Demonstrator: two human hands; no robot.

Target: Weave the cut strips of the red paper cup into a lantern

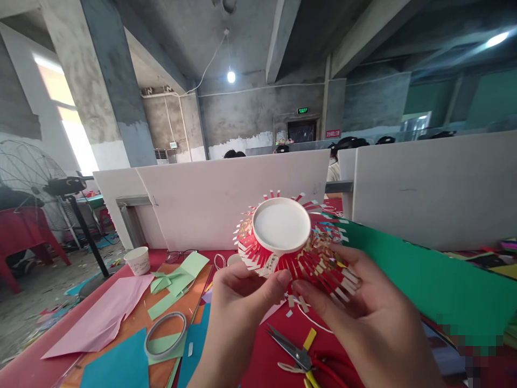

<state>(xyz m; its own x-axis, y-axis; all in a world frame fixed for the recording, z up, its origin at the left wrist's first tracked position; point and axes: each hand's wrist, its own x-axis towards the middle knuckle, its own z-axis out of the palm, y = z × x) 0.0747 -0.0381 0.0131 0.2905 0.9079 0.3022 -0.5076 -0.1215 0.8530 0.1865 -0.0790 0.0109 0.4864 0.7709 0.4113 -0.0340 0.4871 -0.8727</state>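
Paper cup (281, 224): in front of me, held up over the table between two hands, white base tipped up at its holder, red patterned sides cut into strips that fan outward.
Left hand (246, 302): half-curled, thumb pressing the near side of the cup, fingers partly hidden.
Right hand (363, 307): cupped around the fringe on its side, thumb at the near strips, keeping hold of the same cup.
Scissors (299, 357): lying on the red tabletop (258, 364) below the hands, blades parted.
Tape roll (163, 356): flat, left of the left hand, overlapping blue paper (117, 361).
Pink paper (100, 312): further left, its edge uneven.
Pale green paper (194, 269): folded pieces just beyond the tape.
White cup (138, 261): upright near the table's left edge.
Green sheet (404, 269): spread beyond the right hand.
White partition (242, 199): standing behind the table.
People's heads (351, 143): showing dark above it.
Light bulb (231, 76): lit, hanging from the ceiling.
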